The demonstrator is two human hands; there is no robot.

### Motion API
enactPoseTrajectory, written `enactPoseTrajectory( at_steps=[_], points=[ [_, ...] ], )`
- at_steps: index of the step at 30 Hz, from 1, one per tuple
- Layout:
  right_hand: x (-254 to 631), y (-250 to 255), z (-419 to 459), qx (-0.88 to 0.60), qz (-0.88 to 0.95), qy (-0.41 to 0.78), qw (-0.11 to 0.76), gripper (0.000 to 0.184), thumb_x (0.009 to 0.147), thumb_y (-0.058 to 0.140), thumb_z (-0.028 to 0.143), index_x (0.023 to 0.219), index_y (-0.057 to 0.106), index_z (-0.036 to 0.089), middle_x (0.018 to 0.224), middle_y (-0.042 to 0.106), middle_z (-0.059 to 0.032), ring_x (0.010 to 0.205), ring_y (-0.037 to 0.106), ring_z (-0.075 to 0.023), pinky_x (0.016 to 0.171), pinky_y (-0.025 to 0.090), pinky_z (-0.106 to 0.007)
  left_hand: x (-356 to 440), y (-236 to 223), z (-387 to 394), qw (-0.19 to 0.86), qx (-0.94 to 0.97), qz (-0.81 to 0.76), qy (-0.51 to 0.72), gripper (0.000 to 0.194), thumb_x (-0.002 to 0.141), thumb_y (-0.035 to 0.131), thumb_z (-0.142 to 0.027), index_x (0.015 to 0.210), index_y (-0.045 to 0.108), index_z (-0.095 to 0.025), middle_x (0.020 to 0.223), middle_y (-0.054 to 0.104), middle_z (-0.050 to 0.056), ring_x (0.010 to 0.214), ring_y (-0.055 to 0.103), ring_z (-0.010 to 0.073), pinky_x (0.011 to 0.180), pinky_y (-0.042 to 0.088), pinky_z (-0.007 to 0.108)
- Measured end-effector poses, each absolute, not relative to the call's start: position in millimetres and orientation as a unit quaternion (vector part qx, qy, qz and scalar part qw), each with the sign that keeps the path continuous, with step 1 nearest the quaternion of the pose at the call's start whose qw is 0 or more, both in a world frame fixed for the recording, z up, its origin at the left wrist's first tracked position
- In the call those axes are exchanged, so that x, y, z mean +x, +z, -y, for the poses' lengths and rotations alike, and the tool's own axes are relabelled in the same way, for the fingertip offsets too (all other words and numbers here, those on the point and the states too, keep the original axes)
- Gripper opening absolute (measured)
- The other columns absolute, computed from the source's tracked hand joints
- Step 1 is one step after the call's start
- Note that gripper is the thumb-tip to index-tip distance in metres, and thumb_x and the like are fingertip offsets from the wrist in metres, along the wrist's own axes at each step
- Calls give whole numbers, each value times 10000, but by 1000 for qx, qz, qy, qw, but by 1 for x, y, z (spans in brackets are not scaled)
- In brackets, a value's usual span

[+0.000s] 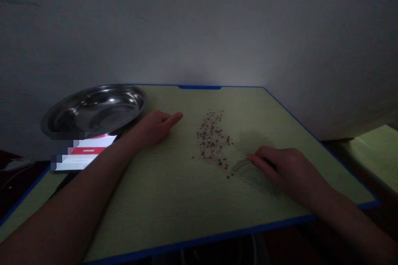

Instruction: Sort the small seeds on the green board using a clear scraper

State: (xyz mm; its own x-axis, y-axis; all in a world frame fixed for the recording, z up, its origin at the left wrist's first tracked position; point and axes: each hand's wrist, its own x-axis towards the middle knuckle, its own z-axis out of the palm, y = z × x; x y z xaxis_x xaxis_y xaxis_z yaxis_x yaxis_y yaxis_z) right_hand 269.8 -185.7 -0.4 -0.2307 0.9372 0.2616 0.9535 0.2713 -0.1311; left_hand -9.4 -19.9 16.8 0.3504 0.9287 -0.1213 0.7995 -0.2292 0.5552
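grains [214, 137] lie in one loose patch near the middle of the table [161, 211]. nearest, the right hand [287, 167] grips a clear protractor [253, 177] just beside their near end. dark and pale are mixed, no second heap formed; i judge the work barely begun, most left. farther, the left hand [155, 126] curls, thumb out; whether around anything, i cannot tell. beyond: a steel basin [113, 112].

Your left hand [154, 128] and right hand [290, 170] are bare; your left forearm [82, 194] and right forearm [348, 219] are uncovered too, each tapering to a slimmer wrist [133, 140].
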Motion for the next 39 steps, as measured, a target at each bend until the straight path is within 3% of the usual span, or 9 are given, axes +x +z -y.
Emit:
enactPoseTrajectory(
  at_steps=[11,32,39],
  points=[
    [266,8,202,-576,796,37,182,435,993,406,418,632,543,218,489,554,36,408,534,-101,431,338,-246,-9,15,20,280,777,-549,131,537,818,386,-625,485,334,-207,435,337,-8,450,312,104,485,262,266],
    [261,7,210,-569,801,63,172,451,1004,378,430,651,555,211,511,571,35,432,554,-99,445,340,-241,-8,16,23,270,777,-550,144,562,833,391,-606,428,336,-221,376,375,-4,402,342,123,461,267,289],
    [266,1,202,-579,799,23,161,464,998,387,440,636,561,209,484,565,33,400,544,-103,429,326,-247,-8,15,23,272,776,-549,153,573,822,403,-624,420,340,-221,375,369,-7,395,323,119,452,249,290]
  ],
)
